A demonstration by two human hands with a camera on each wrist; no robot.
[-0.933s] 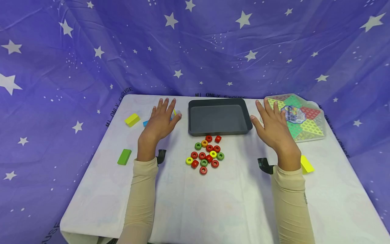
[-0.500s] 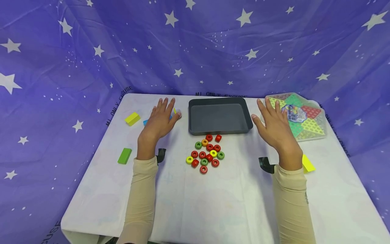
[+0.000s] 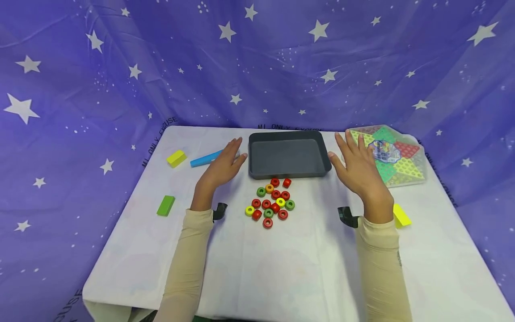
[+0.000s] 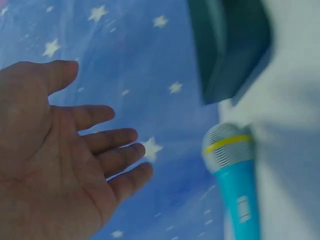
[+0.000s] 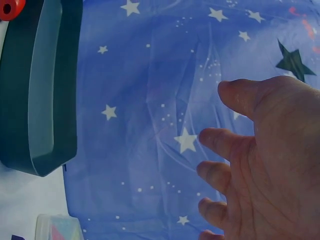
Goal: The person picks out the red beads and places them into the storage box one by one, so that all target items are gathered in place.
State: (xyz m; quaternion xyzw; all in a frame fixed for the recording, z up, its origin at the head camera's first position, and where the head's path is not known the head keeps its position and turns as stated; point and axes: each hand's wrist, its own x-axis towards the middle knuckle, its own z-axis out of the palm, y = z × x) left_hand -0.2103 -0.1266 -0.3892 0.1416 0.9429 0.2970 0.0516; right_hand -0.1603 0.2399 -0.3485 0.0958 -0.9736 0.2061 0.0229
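My left hand (image 3: 222, 168) hovers over the table left of a dark grey tray (image 3: 289, 173), its fingers extended and holding nothing. Behind it lies a blue toy microphone (image 3: 205, 159), its head partly hidden by the hand in the head view; the left wrist view shows the grey head with a yellow band on the microphone (image 4: 239, 195). My right hand (image 3: 359, 169) is raised at the tray's right side, fingers spread and nothing in them. In front of the tray lies a loose group of red, green, yellow and orange ring beads, among them a red bead (image 3: 268, 223).
A clear bead box (image 3: 412, 167) with coloured compartments sits at the back right, partly behind the right hand. Yellow blocks lie at the left (image 3: 176, 158) and right (image 3: 400, 216), and a green block (image 3: 166, 205) at the left. A star-patterned curtain (image 3: 281, 67) borders the table.
My left hand has moved right toward the tray and turned, uncovering more of the microphone's blue handle. The right hand has barely moved; the head view has shifted slightly.
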